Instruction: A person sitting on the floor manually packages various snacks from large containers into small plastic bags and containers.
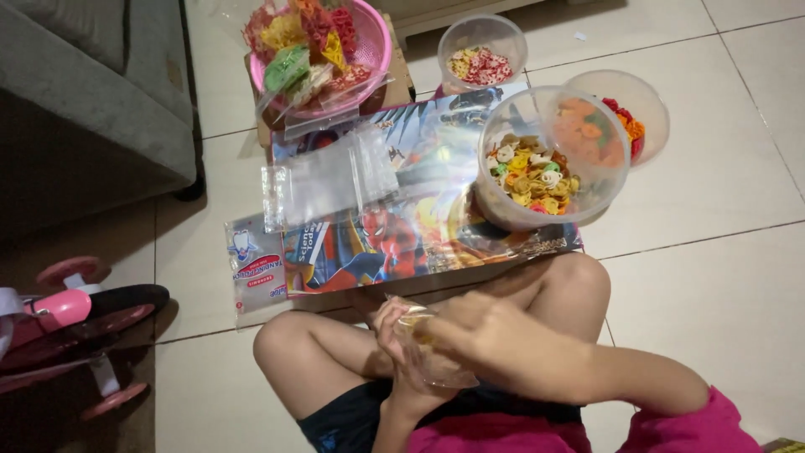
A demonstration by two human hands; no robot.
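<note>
Basket (pixel 375 33): pink, filled with red, yellow, orange and green packets.
Big tub (pixel 549 159): clear, with yellow, white, green and orange snacks.
Right tub (pixel 646 105): clear, with orange and red snacks.
Far tub (pixel 482 50): clear, with red and pale yellow snacks.
Board (pixel 419 210): printed with red and blue comic figures.
Bags (pixel 327 176): clear.
Floor (pixel 713 210): white tiles.
Sofa (pixel 92 92): grey.
Toy (pixel 67 310): pink, black seat.
Sleeve (pixel 696 428): magenta.
Shorts (pixel 344 424): black.
</note>
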